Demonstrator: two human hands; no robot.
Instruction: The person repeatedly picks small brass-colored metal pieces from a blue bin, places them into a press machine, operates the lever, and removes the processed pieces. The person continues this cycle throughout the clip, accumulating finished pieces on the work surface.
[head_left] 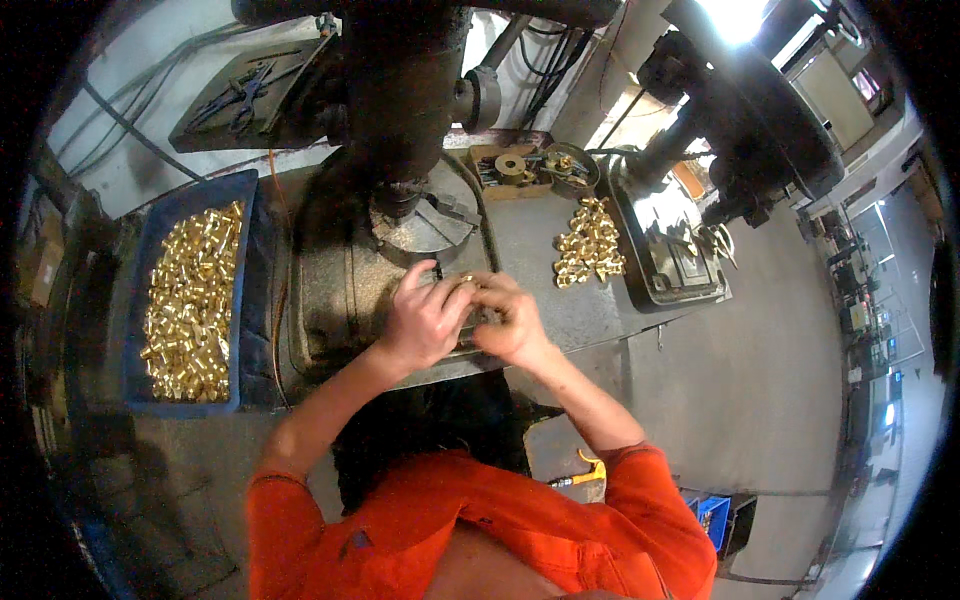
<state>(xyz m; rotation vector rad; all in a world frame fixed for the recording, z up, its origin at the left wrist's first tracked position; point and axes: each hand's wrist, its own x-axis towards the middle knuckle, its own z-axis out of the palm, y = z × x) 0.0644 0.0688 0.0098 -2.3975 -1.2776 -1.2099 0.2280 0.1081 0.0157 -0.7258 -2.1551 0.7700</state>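
Note:
My left hand (425, 318) and my right hand (510, 318) meet over the front of a machine table, fingers bent in and fingertips together. Between the fingertips a small brass-coloured fitting (467, 281) just shows; the fingers cover most of it. Both hands seem closed on this piece. Just beyond them sits a round metal chuck (425, 232) beneath the dark machine column (405, 100). To the left, a blue bin (240, 330) holds a heap of brass fittings (190, 310). A smaller pile of brass fittings (590, 243) lies on the grey bench top to the right.
Behind the bench are a wooden box (490, 180) with metal parts and a round tin (572, 170). A second machine (750, 120) stands at right above a metal tray (670, 297). Pliers (240, 100) lie on a back-left tray. A yellow-handled tool (582, 475) lies below the bench.

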